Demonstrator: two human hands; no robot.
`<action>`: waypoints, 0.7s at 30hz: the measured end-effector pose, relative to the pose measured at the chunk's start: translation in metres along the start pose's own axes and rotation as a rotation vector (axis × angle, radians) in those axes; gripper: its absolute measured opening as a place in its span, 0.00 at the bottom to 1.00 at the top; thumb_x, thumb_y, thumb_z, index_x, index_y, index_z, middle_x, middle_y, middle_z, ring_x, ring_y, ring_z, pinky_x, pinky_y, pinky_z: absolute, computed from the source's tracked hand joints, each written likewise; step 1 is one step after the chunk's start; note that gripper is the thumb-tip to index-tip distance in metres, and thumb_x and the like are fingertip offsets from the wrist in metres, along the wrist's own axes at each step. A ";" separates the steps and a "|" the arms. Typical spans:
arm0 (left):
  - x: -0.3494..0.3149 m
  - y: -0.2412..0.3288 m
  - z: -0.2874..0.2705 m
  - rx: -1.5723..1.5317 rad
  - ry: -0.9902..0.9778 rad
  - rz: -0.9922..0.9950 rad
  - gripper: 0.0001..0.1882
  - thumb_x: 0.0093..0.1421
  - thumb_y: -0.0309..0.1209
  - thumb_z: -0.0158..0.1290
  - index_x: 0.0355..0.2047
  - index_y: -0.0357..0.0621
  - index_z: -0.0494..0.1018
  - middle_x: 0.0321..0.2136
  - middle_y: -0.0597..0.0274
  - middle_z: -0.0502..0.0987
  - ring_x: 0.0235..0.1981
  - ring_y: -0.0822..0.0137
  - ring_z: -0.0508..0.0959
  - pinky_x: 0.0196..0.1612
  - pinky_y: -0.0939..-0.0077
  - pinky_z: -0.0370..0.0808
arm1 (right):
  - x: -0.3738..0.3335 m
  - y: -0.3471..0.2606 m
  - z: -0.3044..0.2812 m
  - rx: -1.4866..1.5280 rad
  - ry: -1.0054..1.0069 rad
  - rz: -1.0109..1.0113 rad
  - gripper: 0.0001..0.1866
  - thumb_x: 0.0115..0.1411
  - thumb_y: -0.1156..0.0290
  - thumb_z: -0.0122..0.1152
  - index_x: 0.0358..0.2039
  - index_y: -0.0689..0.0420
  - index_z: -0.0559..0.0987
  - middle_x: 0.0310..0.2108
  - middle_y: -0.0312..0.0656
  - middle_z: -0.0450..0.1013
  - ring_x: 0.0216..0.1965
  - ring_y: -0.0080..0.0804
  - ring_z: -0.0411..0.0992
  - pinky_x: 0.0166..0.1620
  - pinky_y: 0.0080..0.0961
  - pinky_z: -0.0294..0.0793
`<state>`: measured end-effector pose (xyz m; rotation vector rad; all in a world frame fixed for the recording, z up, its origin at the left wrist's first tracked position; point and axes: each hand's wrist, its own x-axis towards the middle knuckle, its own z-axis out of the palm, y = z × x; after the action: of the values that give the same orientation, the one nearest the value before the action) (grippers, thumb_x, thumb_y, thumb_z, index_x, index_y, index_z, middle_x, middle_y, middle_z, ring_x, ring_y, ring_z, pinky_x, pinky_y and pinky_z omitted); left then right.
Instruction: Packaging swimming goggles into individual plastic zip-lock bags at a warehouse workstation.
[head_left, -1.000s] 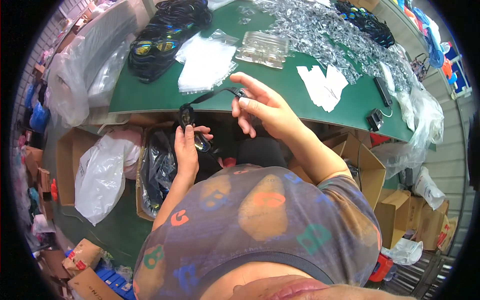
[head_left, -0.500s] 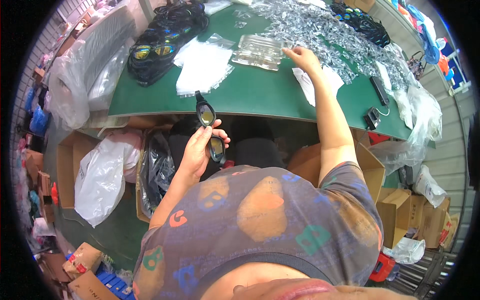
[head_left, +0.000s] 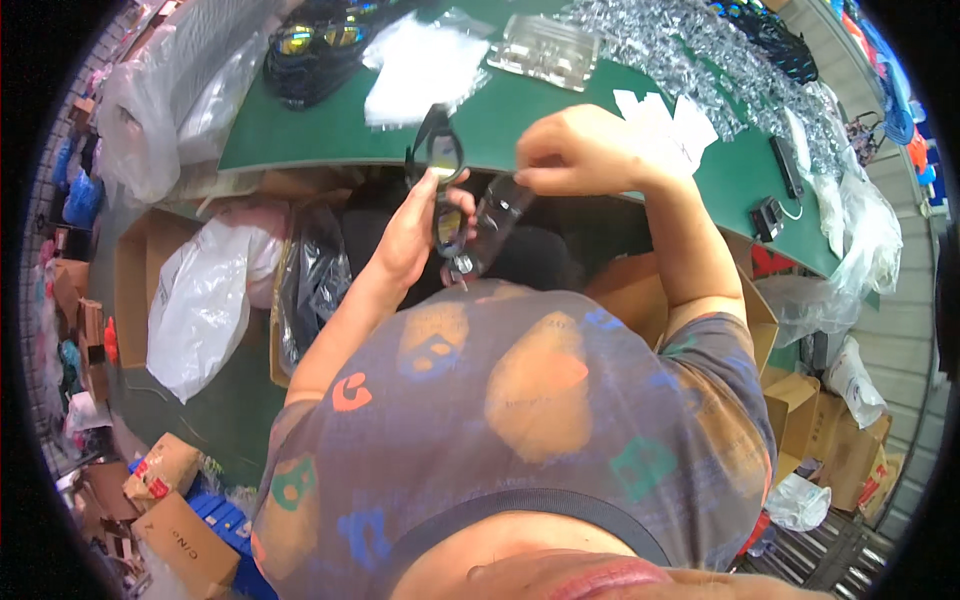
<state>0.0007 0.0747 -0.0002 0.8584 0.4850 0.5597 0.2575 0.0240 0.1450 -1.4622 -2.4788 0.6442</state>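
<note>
My left hand (head_left: pixel 412 235), closed in front of the table's near edge, holds black swimming goggles (head_left: pixel 444 152) with mirrored lenses and a dark strap. My right hand (head_left: pixel 580 150) has its fingers pinched on a see-through plastic piece (head_left: pixel 500 208), which hangs beside the goggles; motion blur hides its exact kind. Beyond the hands, a clear moulded plastic tray (head_left: pixel 545 52) lies on the green table (head_left: pixel 300 125). A stack of white sheets or bags (head_left: pixel 425 72) sits left of the tray. White folded papers (head_left: pixel 675 135) lie right behind my right wrist.
More black goggles (head_left: pixel 310 62) are heaped at the back left. Many small clear plastic pieces (head_left: pixel 665 65) cover the back right. A black adapter (head_left: pixel 768 218) with a cable rests by the right edge. Open cardboard boxes (head_left: pixel 145 250) stand below the table.
My right hand has come from the tray toward the goggles, now with a clear plastic piece in its fingers. My left hand has risen slightly with the goggles. The view has shifted.
</note>
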 end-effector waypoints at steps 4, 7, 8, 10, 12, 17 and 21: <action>0.003 -0.008 0.012 0.235 -0.106 0.041 0.22 0.73 0.51 0.46 0.54 0.46 0.67 0.40 0.65 0.75 0.40 0.71 0.76 0.48 0.71 0.76 | 0.018 0.001 0.024 -0.041 0.132 0.143 0.12 0.59 0.60 0.62 0.30 0.57 0.82 0.28 0.47 0.77 0.32 0.49 0.77 0.36 0.39 0.76; 0.005 -0.019 0.011 0.444 -0.074 0.076 0.20 0.72 0.43 0.49 0.55 0.43 0.66 0.40 0.65 0.74 0.41 0.72 0.75 0.50 0.73 0.74 | 0.024 0.004 0.039 -0.074 0.265 0.140 0.12 0.59 0.60 0.63 0.31 0.57 0.82 0.30 0.46 0.77 0.33 0.49 0.77 0.36 0.39 0.76; 0.003 -0.019 0.011 0.445 -0.074 0.076 0.20 0.72 0.43 0.49 0.55 0.43 0.66 0.40 0.65 0.74 0.41 0.72 0.75 0.50 0.73 0.74 | 0.024 0.003 0.043 -0.133 0.279 0.143 0.12 0.59 0.61 0.63 0.31 0.57 0.82 0.30 0.45 0.77 0.33 0.48 0.77 0.36 0.39 0.76; -0.001 -0.016 0.014 0.287 -0.044 0.002 0.19 0.71 0.40 0.50 0.55 0.41 0.66 0.40 0.65 0.74 0.42 0.72 0.75 0.50 0.73 0.74 | 0.022 0.009 0.048 -0.179 0.275 0.119 0.11 0.59 0.61 0.64 0.31 0.57 0.81 0.30 0.45 0.77 0.33 0.48 0.77 0.36 0.40 0.76; -0.005 -0.017 0.013 0.229 -0.044 -0.017 0.18 0.71 0.38 0.50 0.55 0.41 0.66 0.40 0.65 0.75 0.42 0.71 0.75 0.50 0.73 0.74 | 0.020 0.010 0.049 -0.224 0.267 0.091 0.11 0.59 0.62 0.65 0.31 0.56 0.81 0.30 0.44 0.77 0.33 0.48 0.78 0.36 0.41 0.77; -0.001 -0.024 0.010 0.123 -0.037 -0.080 0.15 0.70 0.35 0.50 0.52 0.42 0.68 0.39 0.64 0.75 0.40 0.71 0.76 0.49 0.73 0.75 | 0.016 0.010 0.052 -0.261 0.274 0.061 0.08 0.58 0.64 0.65 0.29 0.55 0.81 0.30 0.42 0.77 0.33 0.47 0.78 0.38 0.41 0.77; 0.006 -0.038 0.006 0.198 -0.094 -0.130 0.10 0.70 0.32 0.50 0.47 0.42 0.70 0.37 0.64 0.76 0.38 0.70 0.77 0.46 0.71 0.77 | 0.015 0.015 0.059 -0.391 0.274 0.054 0.09 0.57 0.62 0.67 0.28 0.53 0.81 0.29 0.40 0.76 0.34 0.44 0.78 0.46 0.40 0.76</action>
<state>0.0188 0.0550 -0.0283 1.0290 0.5116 0.3544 0.2395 0.0271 0.0848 -1.6200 -2.4414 -0.0452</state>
